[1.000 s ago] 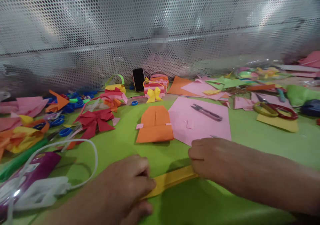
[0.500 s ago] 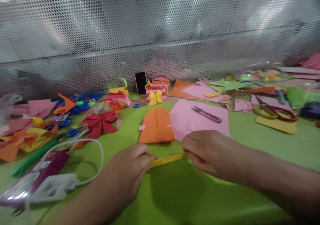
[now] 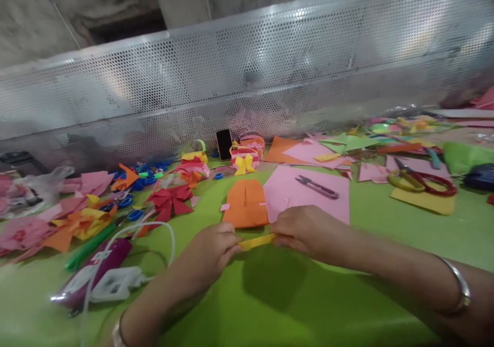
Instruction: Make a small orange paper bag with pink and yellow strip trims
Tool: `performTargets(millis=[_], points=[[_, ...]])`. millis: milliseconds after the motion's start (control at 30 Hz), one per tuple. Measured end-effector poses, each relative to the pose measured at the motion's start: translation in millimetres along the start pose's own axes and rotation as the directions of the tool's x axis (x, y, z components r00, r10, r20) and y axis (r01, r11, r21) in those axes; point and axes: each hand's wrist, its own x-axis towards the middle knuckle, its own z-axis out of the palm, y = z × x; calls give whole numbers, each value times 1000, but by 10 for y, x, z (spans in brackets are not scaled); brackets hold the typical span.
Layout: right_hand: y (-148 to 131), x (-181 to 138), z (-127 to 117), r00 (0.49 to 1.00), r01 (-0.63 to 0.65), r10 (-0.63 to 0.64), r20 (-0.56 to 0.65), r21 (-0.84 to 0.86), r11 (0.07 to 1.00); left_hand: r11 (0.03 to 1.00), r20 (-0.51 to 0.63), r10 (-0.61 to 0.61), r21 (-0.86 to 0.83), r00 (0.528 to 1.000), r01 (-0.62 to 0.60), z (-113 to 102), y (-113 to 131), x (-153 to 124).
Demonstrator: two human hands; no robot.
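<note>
Desk front [image 3: 278, 316]: green surface in front of the person, with the shadow of the hands on it.
Left hand [image 3: 210, 249]: grip closed to a pinch, thumb against fingers, on the left end of the yellow strip.
Right hand [image 3: 309, 233]: grip likewise pinched, on the right end.
Yellow strip [image 3: 257, 242]: a short stretch shows between the hands, seemingly raised off the desk; the hidden ends cannot be judged.
Handling the strip: likely best done with light, even tension, both edges level and the thumbs square to the length; a hard pull or twist could tear or crumple thin paper.
Orange folded piece [image 3: 245, 213]: lies flat just beyond the strip; better not to brush it with the knuckles.
Pink sheet [image 3: 285, 182]: beside the orange piece, carrying the snips [image 3: 316, 186].
Phone [image 3: 224, 145]: propped farther back, before the perforated panel [image 3: 193, 79].
</note>
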Motion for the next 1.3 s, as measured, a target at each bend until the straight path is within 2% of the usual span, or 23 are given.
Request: performTargets(millis=[233,333,467,567,667,767,867,933,1100,1300], points=[[27,3,20,989,44,-42,-141,13,999,999,-24,-7,-50,1000,6,-196,232,86],[45,-8,24,990,9,-2,-142,49,999,1000,14,8,-22,1000,-7,-212,264,194],[77,-26,49,992,4,7,-125,86,996,997,28,-32,74,999,30,-176,255,255],[64,-30,112,990,50,-49,-134,7,999,988,33,-36,149,999,31,-150,304,229],[1,-14,199,973,129,-146,-180,-106,986,969,96,-55,244,994,30,-133,405,217],[-60,5,243,965,146,-168,-201,-119,982,966,90,-36,258,995,11,-107,467,236],[-48,10,185,979,125,-131,-156,-46,991,985,-22,54,162,998,-50,-89,424,248],[14,11,92,989,96,-92,-113,36,995,994,-38,50,96,998,-46,-105,351,251],[248,6,-181,995,59,-82,64,310,949,972,107,-41,-227,993,65,-214,192,262],[435,-35,-328,968,-58,-56,245,435,899,839,305,-58,-500,951,212,-266,137,256]])
